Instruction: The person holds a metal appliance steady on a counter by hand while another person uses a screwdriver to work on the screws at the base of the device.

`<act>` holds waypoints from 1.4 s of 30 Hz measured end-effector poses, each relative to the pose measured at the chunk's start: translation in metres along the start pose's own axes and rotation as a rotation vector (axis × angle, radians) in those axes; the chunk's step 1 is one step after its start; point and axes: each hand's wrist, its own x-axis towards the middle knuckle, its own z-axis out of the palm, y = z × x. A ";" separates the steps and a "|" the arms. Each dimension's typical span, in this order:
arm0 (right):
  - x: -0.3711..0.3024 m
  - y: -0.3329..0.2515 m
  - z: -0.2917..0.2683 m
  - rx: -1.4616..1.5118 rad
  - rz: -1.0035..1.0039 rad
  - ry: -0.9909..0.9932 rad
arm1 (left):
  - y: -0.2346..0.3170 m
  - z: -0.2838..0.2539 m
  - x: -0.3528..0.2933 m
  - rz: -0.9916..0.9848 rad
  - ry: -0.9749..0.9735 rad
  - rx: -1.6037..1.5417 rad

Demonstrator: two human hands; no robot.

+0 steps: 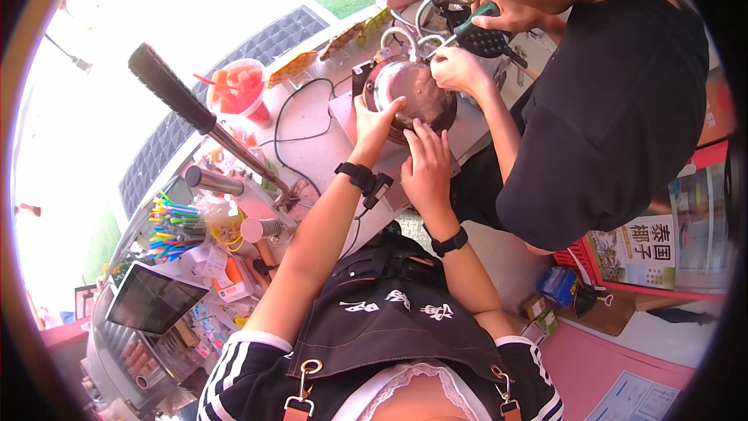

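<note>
A round metal appliance part (421, 93), with a shiny worn disc face and curved metal tubes at its far side, is tilted up over the white counter. My left hand (375, 126) grips its left edge, thumb on the rim and the other fingers mostly hidden behind. The fingers of my right hand (426, 157) are stretched out against its near edge. Across from me, a co-worker's hand (460, 70) is at the part's right side, by a screwdriver's shaft. The co-worker's other hand (510, 14) holds the green-and-black handle of that screwdriver (477, 20).
A long lever with a black grip (173, 90) rises at the left. Near it are a cup of red fruit pieces (240, 86), a black cable (279, 136), colourful straws (175, 226) and a dark screen (154, 298). The co-worker's body (608, 101) fills the right side.
</note>
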 end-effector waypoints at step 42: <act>-0.031 0.025 -0.028 0.305 0.183 0.037 | -0.022 -0.007 0.018 0.020 -0.026 0.043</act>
